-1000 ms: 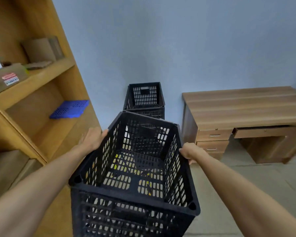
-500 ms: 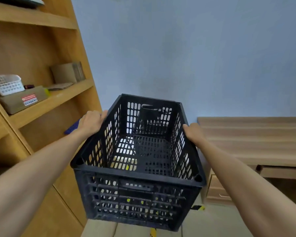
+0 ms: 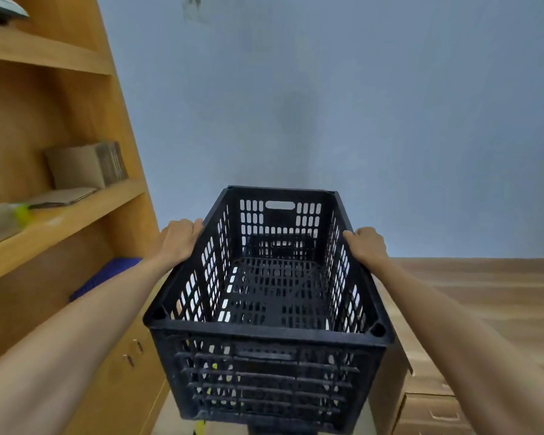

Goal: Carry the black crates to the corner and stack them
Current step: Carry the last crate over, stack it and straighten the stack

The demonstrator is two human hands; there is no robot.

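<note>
Between both hands' fingers (image 3: pixel 198 223) hangs the black crate (image 3: pixel 266 337).

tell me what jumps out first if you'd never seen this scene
A big empty black slatted crate fills the middle of the view, held up in the air by a left hand and a right hand gripping its long side rims. To the left stands a wooden shelf unit with a cardboard box on it, and a wooden desk sits low on the right against the blue-grey wall.
</note>
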